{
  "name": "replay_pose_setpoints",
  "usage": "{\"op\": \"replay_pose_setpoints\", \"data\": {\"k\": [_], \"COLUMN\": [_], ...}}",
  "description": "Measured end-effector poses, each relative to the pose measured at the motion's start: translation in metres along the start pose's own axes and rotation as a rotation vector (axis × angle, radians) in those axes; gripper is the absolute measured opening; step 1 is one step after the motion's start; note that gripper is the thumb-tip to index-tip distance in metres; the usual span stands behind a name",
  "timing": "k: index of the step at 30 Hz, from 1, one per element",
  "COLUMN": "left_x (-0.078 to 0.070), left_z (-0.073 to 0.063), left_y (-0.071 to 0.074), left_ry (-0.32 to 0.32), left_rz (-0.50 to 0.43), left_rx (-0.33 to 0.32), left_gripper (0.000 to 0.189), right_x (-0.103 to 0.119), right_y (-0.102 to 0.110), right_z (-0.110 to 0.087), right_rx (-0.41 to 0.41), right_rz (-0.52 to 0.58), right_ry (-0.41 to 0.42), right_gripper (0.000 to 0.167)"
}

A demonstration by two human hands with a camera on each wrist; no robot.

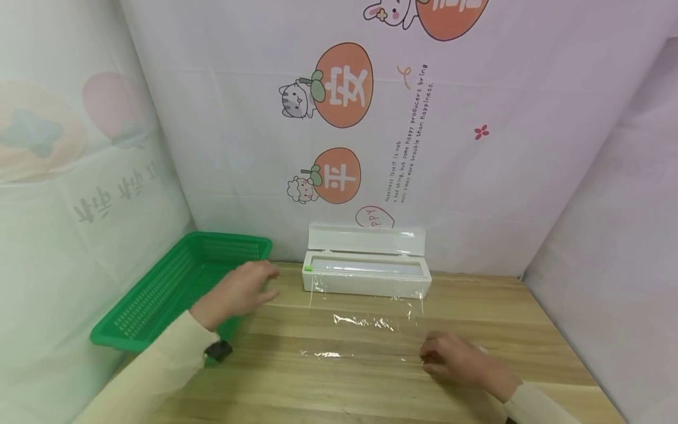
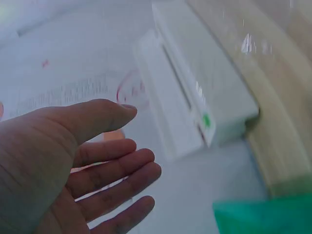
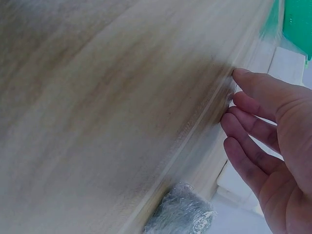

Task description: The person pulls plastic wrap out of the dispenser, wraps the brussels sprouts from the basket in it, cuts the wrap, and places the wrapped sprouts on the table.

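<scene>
A clear sheet of plastic wrap [image 1: 365, 322] runs out from a white plastic wrap dispenser [image 1: 368, 284] over the wooden table. At the sheet's near right corner, my right hand [image 1: 457, 358] pinches the film between thumb and fingertips. The thumb [image 3: 256, 83] and bent fingers meet the film's edge in the right wrist view. My left hand [image 1: 246, 287] hovers by the green basket [image 1: 182, 235], holding nothing. Its fingers [image 2: 122, 192] and thumb are spread apart in the left wrist view. The dispenser's lid [image 1: 365, 240] stands raised, and a green tab shows at its left end.
A lump wrapped in clear film [image 3: 180, 212] lies on the wooden table [image 1: 508, 312] near my right hand. The basket fills the table's left side. Printed white cloth [image 1: 238, 129] walls the table at the back and both sides.
</scene>
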State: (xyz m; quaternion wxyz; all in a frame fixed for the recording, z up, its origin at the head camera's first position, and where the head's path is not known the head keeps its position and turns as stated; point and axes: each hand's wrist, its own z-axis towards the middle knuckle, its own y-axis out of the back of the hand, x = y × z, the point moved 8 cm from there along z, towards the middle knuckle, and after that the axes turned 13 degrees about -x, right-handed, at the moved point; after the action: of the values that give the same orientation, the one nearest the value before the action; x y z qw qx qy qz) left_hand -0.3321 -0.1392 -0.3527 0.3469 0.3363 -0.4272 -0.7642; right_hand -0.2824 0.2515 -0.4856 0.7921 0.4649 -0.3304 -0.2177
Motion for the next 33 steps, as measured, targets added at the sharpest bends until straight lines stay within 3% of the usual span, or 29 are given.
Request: {"op": "replay_pose_setpoints", "data": {"k": [3, 7, 12, 18, 23, 33], "left_x": [0.025, 0.059, 0.095, 0.133, 0.154, 0.179], "left_z": [0.009, 0.016, 0.021, 0.023, 0.023, 0.028], "left_y": [0.013, 0.017, 0.007, -0.014, -0.033, -0.07], "left_ry": [0.017, 0.052, 0.098, 0.154, 0.203, 0.319], "left_rz": [0.026, 0.025, 0.024, 0.048, 0.055, -0.003], "left_rx": [0.011, 0.046, 0.087, 0.173, 0.247, 0.332], "left_gripper": [0.038, 0.038, 0.038, 0.039, 0.046, 0.056], "right_x": [0.001, 0.002, 0.0, -0.001, -0.003, -0.002], "right_y": [0.001, 0.001, 0.0, -0.001, -0.003, 0.001], "right_z": [0.0, 0.001, 0.0, -0.002, -0.002, 0.0], "right_rx": [0.0, -0.002, 0.0, 0.008, 0.01, 0.0], "right_rz": [0.013, 0.011, 0.006, 0.01, 0.019, 0.01], "right_ry": [0.004, 0.009, 0.011, -0.003, -0.015, -0.005], "right_gripper": [0.008, 0.008, 0.009, 0.01, 0.009, 0.01]}}
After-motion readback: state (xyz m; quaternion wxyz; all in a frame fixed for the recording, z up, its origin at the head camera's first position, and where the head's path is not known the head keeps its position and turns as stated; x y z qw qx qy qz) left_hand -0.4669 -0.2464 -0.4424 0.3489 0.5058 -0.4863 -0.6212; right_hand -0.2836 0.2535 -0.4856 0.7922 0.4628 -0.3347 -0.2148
